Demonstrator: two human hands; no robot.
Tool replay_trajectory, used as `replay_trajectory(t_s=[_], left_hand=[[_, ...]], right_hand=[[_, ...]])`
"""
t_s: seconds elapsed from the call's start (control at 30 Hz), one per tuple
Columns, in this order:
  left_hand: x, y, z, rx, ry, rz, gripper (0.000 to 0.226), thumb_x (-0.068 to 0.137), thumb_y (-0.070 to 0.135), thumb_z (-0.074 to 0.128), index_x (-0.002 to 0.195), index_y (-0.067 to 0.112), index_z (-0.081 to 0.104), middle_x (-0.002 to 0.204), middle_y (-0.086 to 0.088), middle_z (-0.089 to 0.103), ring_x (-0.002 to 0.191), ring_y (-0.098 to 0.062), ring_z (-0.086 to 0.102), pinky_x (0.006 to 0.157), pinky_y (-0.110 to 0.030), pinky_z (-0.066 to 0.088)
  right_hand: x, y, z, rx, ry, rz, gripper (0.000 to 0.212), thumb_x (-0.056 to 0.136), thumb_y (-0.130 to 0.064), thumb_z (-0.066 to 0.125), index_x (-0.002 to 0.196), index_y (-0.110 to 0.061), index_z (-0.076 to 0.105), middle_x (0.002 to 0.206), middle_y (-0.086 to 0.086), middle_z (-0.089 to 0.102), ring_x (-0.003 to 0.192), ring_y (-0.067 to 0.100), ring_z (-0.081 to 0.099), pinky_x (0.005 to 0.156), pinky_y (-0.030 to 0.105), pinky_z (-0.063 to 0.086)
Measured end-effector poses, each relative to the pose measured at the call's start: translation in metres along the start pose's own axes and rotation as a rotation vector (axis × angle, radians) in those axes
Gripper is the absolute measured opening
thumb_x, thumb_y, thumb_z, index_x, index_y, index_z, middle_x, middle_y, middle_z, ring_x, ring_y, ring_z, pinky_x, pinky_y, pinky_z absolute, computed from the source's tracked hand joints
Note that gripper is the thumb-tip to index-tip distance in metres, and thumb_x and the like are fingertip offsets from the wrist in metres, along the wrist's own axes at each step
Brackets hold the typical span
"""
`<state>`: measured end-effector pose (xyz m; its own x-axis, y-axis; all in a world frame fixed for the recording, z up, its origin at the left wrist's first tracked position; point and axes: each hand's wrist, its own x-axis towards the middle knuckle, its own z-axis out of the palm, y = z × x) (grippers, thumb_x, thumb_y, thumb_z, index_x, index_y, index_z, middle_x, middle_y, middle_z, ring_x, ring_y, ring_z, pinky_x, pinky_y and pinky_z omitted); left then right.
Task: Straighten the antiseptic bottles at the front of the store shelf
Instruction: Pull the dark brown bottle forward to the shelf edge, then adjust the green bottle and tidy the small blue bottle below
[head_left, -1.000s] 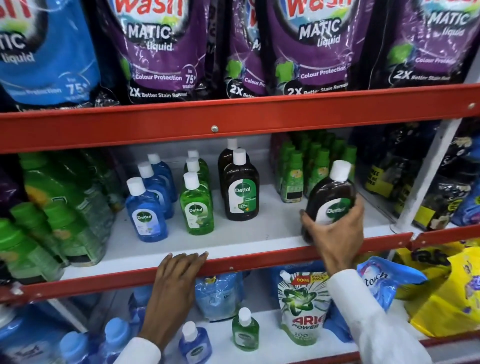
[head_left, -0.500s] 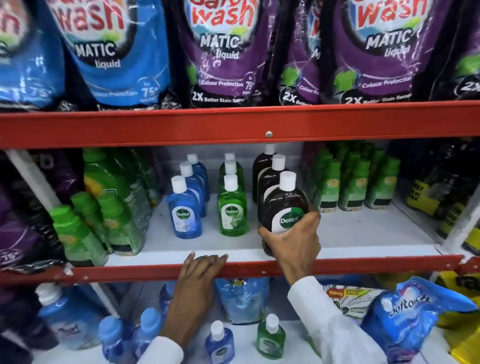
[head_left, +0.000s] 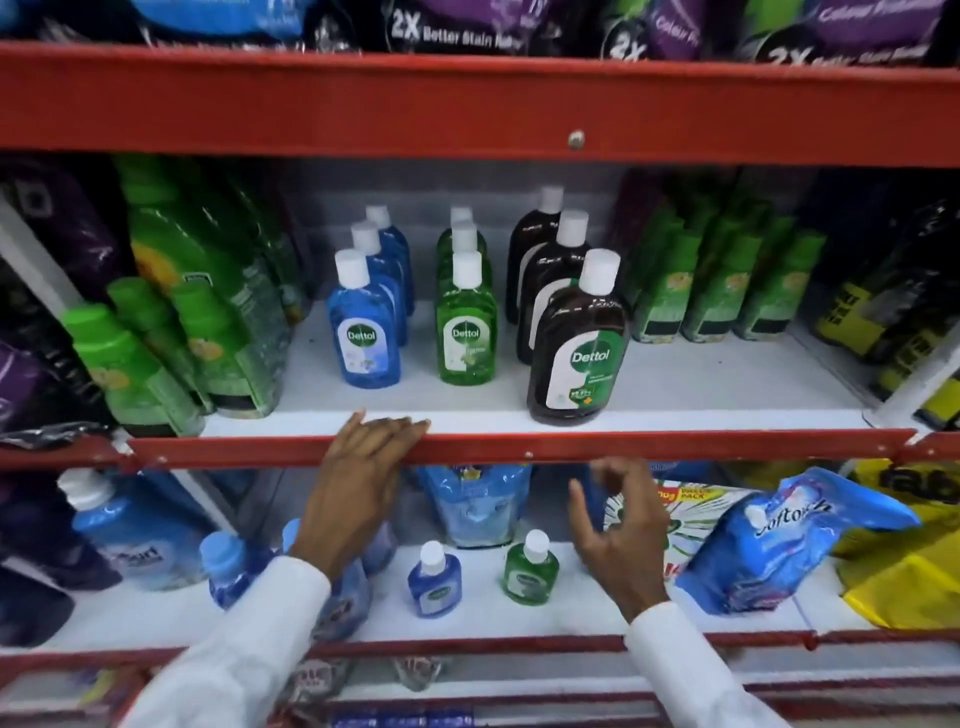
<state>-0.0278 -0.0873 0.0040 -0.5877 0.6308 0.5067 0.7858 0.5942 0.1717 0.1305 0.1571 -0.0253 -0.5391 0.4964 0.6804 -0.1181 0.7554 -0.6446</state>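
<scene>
Three rows of Dettol antiseptic bottles stand on the white middle shelf (head_left: 675, 384). A large brown bottle (head_left: 579, 348) stands upright at the front edge, label facing out, with two more brown ones behind it. A green bottle (head_left: 466, 332) and a blue bottle (head_left: 363, 332) head their own rows further back from the edge. My left hand (head_left: 363, 467) rests flat on the red shelf lip (head_left: 727, 444), fingers over the edge. My right hand (head_left: 615, 525) hangs below the lip, fingers apart and curled, holding nothing.
Green cleaner bottles (head_left: 171, 332) crowd the left of the shelf and smaller green ones (head_left: 722, 280) the right. On the lower shelf stand a small blue bottle (head_left: 434, 579), a small green bottle (head_left: 530, 566), refill pouches and a blue Softouch pouch (head_left: 779, 540).
My right hand let go of the brown bottle, now standing at the shelf's front edge, and dropped below the lip. The view tilted downward. My left hand stayed on the lip.
</scene>
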Motion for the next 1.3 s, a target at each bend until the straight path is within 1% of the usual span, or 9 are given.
replay_trajectory(t_s=[0.07,0.17,0.27,0.43,0.63,0.83,0.93,1.17,1.3], left_hand=[[-0.005,-0.014,-0.008,-0.003,-0.021,-0.012,0.068,0.073,-0.001,0.048,0.137,0.020,0.053,0.126,-0.009,0.067,0.118,-0.022,0.053,0.121,-0.033,0.015],[-0.006,-0.016,-0.007,-0.026,-0.026,-0.046,0.073,0.069,-0.010,0.051,0.135,0.019,0.056,0.128,-0.009,0.066,0.120,-0.024,0.054,0.122,-0.033,0.014],[-0.008,-0.012,-0.001,-0.083,-0.016,-0.089,0.074,0.066,-0.005,0.046,0.134,0.022,0.057,0.130,-0.004,0.064,0.123,-0.024,0.053,0.123,-0.036,0.013],[-0.011,-0.018,-0.009,-0.013,-0.065,-0.042,0.074,0.074,-0.007,0.051,0.141,0.024,0.049,0.136,-0.003,0.060,0.129,-0.022,0.049,0.124,-0.039,0.014],[-0.023,-0.037,-0.018,0.079,-0.036,-0.090,0.063,0.084,0.006,0.042,0.142,0.028,0.046,0.138,-0.003,0.059,0.130,-0.024,0.049,0.123,-0.035,0.012],[-0.022,-0.028,-0.014,0.058,0.002,-0.114,0.064,0.077,0.006,0.040,0.137,0.025,0.053,0.136,-0.004,0.060,0.128,-0.026,0.050,0.114,-0.041,0.027],[-0.022,-0.030,-0.014,0.049,0.029,-0.119,0.063,0.077,0.003,0.046,0.135,0.024,0.054,0.133,-0.005,0.062,0.124,-0.029,0.052,0.110,-0.044,0.032],[-0.027,-0.027,-0.008,-0.017,0.061,-0.110,0.067,0.073,-0.004,0.054,0.134,0.025,0.054,0.129,-0.005,0.063,0.119,-0.028,0.052,0.108,-0.040,0.029],[-0.025,-0.031,-0.008,-0.022,0.063,-0.111,0.070,0.072,-0.004,0.056,0.135,0.027,0.053,0.130,-0.004,0.063,0.120,-0.028,0.053,0.109,-0.040,0.029]], right_hand=[[-0.028,0.027,0.005,-0.027,-0.287,0.132,0.034,0.081,-0.036,0.067,0.110,-0.022,0.057,0.099,-0.005,0.060,0.089,0.016,0.060,0.081,0.036,0.053],[-0.048,0.058,0.022,-0.086,-0.682,0.371,0.064,0.069,-0.044,0.077,0.127,-0.027,0.055,0.118,-0.008,0.064,0.109,0.013,0.062,0.095,0.030,0.049],[-0.054,0.075,0.040,-0.098,-0.822,0.479,0.065,0.061,-0.032,0.091,0.119,-0.036,0.062,0.110,-0.012,0.070,0.100,0.010,0.066,0.090,0.028,0.051],[-0.044,0.072,0.042,-0.158,-0.820,0.464,0.047,0.056,-0.026,0.094,0.100,-0.027,0.077,0.081,-0.017,0.071,0.068,-0.004,0.062,0.068,0.020,0.045],[-0.001,0.006,0.011,-0.068,-0.669,0.400,0.053,0.049,-0.035,0.093,0.098,-0.031,0.075,0.088,-0.015,0.079,0.080,0.001,0.073,0.076,0.035,0.062],[0.076,-0.102,-0.023,0.162,-0.533,0.270,0.052,0.060,-0.021,0.094,0.106,-0.027,0.070,0.090,-0.020,0.075,0.085,-0.009,0.071,0.075,0.015,0.058],[0.106,-0.137,-0.019,0.197,-0.500,0.190,0.049,0.067,-0.023,0.091,0.110,-0.025,0.067,0.098,-0.015,0.077,0.092,-0.011,0.069,0.080,0.013,0.055],[0.144,-0.138,0.031,-0.047,-0.516,0.123,0.048,0.078,-0.024,0.082,0.120,-0.018,0.060,0.114,0.005,0.075,0.106,0.025,0.069,0.093,0.042,0.054],[0.153,-0.132,0.048,-0.112,-0.575,0.146,0.048,0.083,-0.023,0.078,0.125,-0.014,0.056,0.121,0.010,0.072,0.113,0.029,0.066,0.098,0.041,0.052]])
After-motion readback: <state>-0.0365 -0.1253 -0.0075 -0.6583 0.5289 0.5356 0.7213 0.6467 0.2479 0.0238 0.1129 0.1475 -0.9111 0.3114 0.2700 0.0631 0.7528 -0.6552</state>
